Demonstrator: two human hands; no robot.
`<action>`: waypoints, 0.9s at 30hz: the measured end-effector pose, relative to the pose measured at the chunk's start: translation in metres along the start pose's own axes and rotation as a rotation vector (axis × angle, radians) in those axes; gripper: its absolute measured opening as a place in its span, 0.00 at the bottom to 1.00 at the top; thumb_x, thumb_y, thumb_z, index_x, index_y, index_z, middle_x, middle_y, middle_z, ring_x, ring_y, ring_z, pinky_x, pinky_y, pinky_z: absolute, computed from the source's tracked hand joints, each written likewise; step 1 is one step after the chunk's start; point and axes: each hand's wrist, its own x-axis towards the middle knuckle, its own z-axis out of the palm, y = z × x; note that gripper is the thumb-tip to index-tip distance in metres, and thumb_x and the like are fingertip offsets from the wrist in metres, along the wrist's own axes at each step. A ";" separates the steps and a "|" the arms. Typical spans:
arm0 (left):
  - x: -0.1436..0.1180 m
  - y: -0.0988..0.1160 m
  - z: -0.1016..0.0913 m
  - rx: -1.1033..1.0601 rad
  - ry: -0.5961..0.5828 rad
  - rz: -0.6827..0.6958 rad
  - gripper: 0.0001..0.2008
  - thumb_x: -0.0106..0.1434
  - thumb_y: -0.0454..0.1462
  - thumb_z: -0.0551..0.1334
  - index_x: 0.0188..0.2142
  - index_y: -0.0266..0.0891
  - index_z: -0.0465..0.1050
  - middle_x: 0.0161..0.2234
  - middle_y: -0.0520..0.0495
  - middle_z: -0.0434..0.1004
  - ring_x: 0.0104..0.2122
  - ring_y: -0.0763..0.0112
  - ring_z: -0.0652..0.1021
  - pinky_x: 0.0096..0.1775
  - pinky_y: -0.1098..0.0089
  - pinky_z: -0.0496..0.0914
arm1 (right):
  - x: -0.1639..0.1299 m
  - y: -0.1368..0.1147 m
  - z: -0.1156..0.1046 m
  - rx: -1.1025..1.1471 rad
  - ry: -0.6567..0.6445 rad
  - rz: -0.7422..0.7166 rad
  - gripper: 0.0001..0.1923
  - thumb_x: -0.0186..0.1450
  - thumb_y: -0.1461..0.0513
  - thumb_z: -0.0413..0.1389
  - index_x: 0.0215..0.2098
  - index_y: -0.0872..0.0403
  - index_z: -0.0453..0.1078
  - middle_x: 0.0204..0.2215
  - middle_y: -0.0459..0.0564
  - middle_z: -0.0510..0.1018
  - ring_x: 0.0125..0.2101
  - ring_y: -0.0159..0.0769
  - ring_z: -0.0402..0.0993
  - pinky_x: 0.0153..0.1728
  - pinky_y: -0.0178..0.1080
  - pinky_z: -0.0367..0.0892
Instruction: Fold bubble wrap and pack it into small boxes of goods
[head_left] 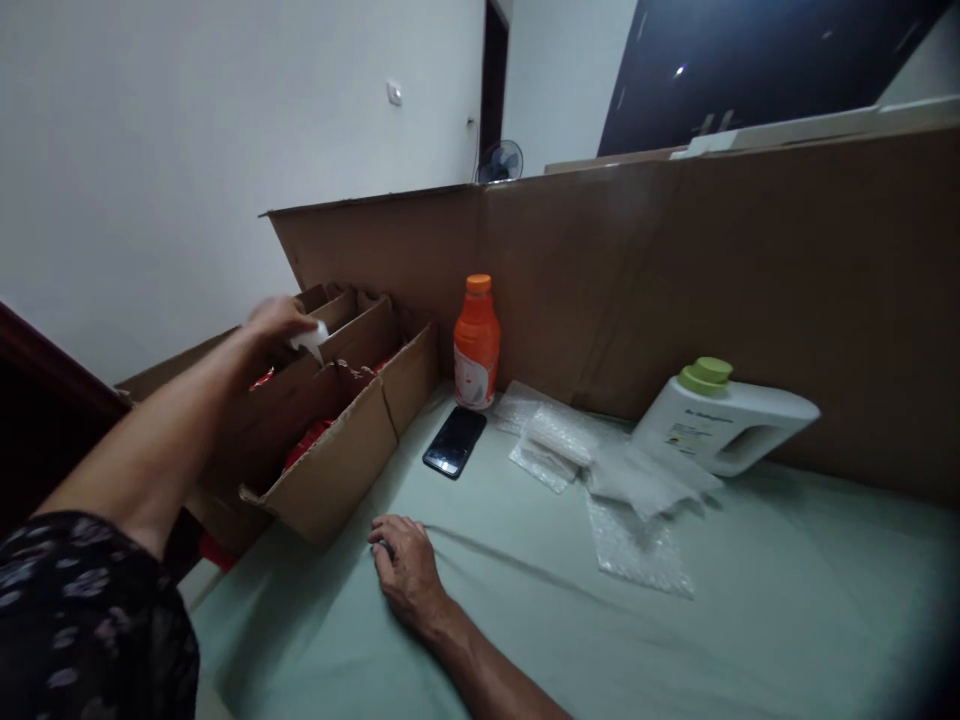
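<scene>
I read a home room; fan (500,161) at 12 o'clock; wall switch (394,93) at 11 o'clock; pale-green cloth (787,580) at 6 o'clock

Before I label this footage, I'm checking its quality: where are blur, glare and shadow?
In the head view, the left hand is blurred; a bright glare spot sits on the dark panel; shade darkens the green sheet beside the carton; the lower-right corner fades dark.

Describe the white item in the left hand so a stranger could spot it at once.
Find the divided brown cardboard box on the left side. At its brown dividers, the outstretched left hand holds a small, blurred white item. Its pale colour sets it apart from the dividers and the red contents.
</scene>
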 end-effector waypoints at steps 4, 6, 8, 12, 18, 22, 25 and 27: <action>-0.022 0.048 -0.026 -0.149 0.282 0.097 0.13 0.69 0.44 0.57 0.48 0.44 0.74 0.36 0.52 0.79 0.46 0.59 0.76 0.45 0.58 0.73 | 0.002 0.006 0.003 0.019 -0.004 -0.015 0.12 0.60 0.70 0.54 0.36 0.51 0.77 0.43 0.49 0.83 0.46 0.41 0.77 0.49 0.43 0.65; -0.039 0.086 -0.014 -0.314 0.289 0.398 0.15 0.67 0.42 0.56 0.47 0.39 0.75 0.41 0.47 0.80 0.46 0.60 0.76 0.46 0.58 0.71 | 0.002 0.009 0.003 0.025 0.000 -0.020 0.13 0.62 0.69 0.53 0.38 0.52 0.77 0.44 0.51 0.83 0.46 0.42 0.77 0.49 0.45 0.66; -0.051 0.113 0.006 -0.326 0.215 0.527 0.16 0.63 0.46 0.61 0.46 0.42 0.77 0.44 0.48 0.81 0.45 0.64 0.77 0.46 0.63 0.71 | 0.003 0.012 0.002 0.023 0.004 -0.029 0.12 0.63 0.68 0.52 0.40 0.53 0.76 0.46 0.54 0.82 0.47 0.44 0.77 0.50 0.47 0.66; -0.046 0.082 0.011 -0.310 -0.099 0.575 0.18 0.62 0.45 0.61 0.48 0.41 0.77 0.44 0.46 0.81 0.42 0.66 0.78 0.43 0.66 0.71 | 0.006 0.016 -0.003 0.019 -0.017 -0.066 0.12 0.65 0.66 0.51 0.37 0.52 0.77 0.46 0.55 0.82 0.46 0.45 0.78 0.49 0.48 0.68; -0.015 -0.077 -0.037 -0.131 0.015 0.002 0.09 0.56 0.35 0.62 0.36 0.36 0.80 0.26 0.47 0.79 0.34 0.61 0.78 0.37 0.64 0.71 | 0.009 0.018 -0.003 0.019 0.004 -0.091 0.11 0.65 0.64 0.51 0.35 0.51 0.77 0.45 0.54 0.83 0.46 0.47 0.79 0.47 0.50 0.70; -0.002 -0.128 -0.018 -0.133 -0.172 -0.078 0.06 0.61 0.35 0.64 0.38 0.38 0.79 0.30 0.48 0.80 0.36 0.64 0.79 0.39 0.66 0.73 | 0.010 0.020 -0.004 -0.007 0.008 -0.108 0.11 0.65 0.63 0.52 0.35 0.50 0.77 0.44 0.54 0.83 0.45 0.46 0.80 0.45 0.48 0.72; 0.011 -0.143 0.000 -0.157 -0.303 -0.083 0.11 0.68 0.40 0.63 0.47 0.37 0.75 0.43 0.46 0.79 0.40 0.66 0.79 0.42 0.63 0.76 | 0.010 0.019 -0.007 -0.024 -0.004 -0.103 0.11 0.66 0.63 0.52 0.35 0.49 0.77 0.44 0.54 0.83 0.45 0.46 0.80 0.45 0.47 0.72; 0.023 -0.148 0.006 -0.146 -0.339 -0.094 0.14 0.69 0.42 0.63 0.50 0.36 0.73 0.48 0.44 0.77 0.43 0.64 0.79 0.44 0.60 0.77 | 0.010 0.018 -0.008 -0.029 -0.019 -0.094 0.11 0.66 0.63 0.52 0.36 0.49 0.77 0.44 0.55 0.83 0.45 0.46 0.80 0.45 0.47 0.72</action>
